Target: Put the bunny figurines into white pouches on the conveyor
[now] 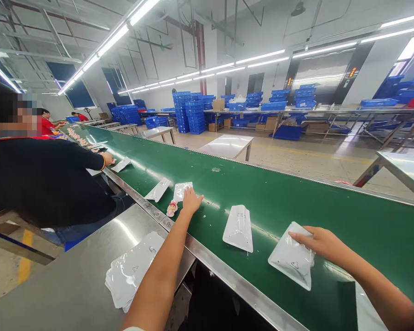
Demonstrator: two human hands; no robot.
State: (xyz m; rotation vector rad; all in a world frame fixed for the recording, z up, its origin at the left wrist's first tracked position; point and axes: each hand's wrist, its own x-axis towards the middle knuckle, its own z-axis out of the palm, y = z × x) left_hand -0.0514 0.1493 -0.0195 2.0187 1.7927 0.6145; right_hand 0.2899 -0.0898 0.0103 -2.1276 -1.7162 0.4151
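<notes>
My right hand (319, 239) grips a white plastic pouch (293, 257) by its right side, thumb on top; the pouch is tilted over the green belt and bears a recycling mark. My left hand (192, 201) reaches over the belt with fingers stretched and thumb apart, its fingertips at the edge of another white pouch (181, 190). Just left of that hand sits a small pink doll figure (172, 208). Between my hands lies a stack of white pouches (238, 228). A further white pouch (158, 189) rests beyond the doll.
A fanned pile of white pouches (134, 269) lies on the steel table (72, 280) at my left. A person in a dark shirt (37, 179) sits farther along the green belt (207, 168). Blue crates (188, 112) and steel tables (227, 145) stand across the belt.
</notes>
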